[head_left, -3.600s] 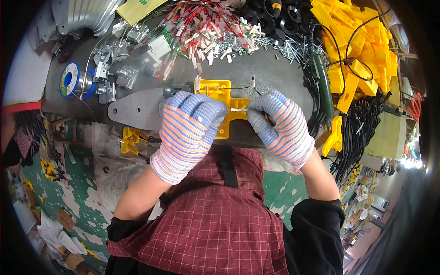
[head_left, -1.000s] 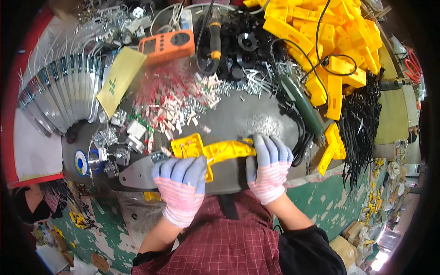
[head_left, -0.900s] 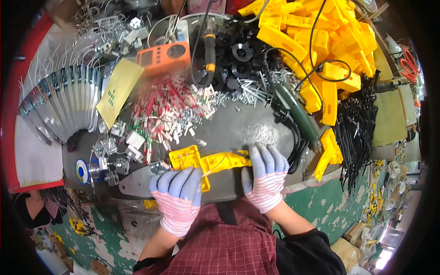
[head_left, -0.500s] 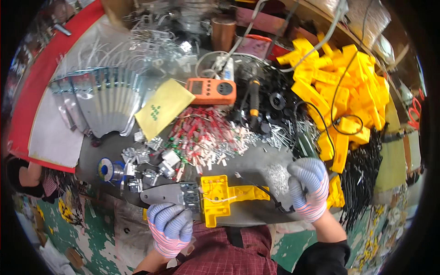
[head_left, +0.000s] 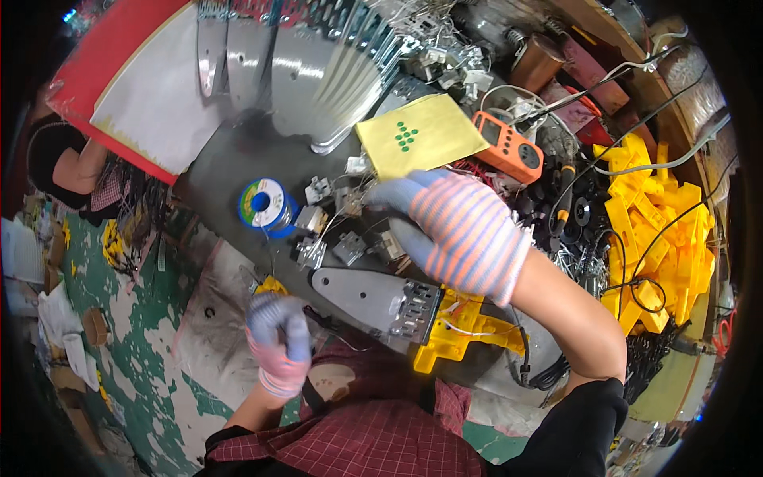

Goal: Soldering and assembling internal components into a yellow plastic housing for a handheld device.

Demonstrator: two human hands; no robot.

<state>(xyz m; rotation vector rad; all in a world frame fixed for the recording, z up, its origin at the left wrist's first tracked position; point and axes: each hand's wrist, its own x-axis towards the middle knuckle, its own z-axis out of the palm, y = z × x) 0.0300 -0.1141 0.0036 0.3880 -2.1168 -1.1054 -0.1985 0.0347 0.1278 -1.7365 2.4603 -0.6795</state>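
My right hand [head_left: 461, 230], in a striped glove, stretches left across the bench with its fingers extended over several small metal clips [head_left: 330, 238]. Its palm faces down and I see nothing held in it. My left hand [head_left: 276, 343], gloved the same way, hangs below the bench edge near my lap, curled into a fist. Between them lies a grey metal blade [head_left: 362, 292] joined to a yellow plastic housing [head_left: 465, 335] with thin white wires on it; neither hand touches it.
A blue solder spool [head_left: 266, 205] stands left of the clips. Behind are a yellow card [head_left: 417, 135], an orange meter [head_left: 509, 147], fanned grey blades [head_left: 302, 71] and a white board [head_left: 151, 103]. Yellow housings [head_left: 660, 230] and black cables pile up at right. Another person [head_left: 67, 159] is at left.
My right hand left the bench's right side and reached far left over the small clips. My left hand dropped off the blade to below the bench edge. The view swung left.
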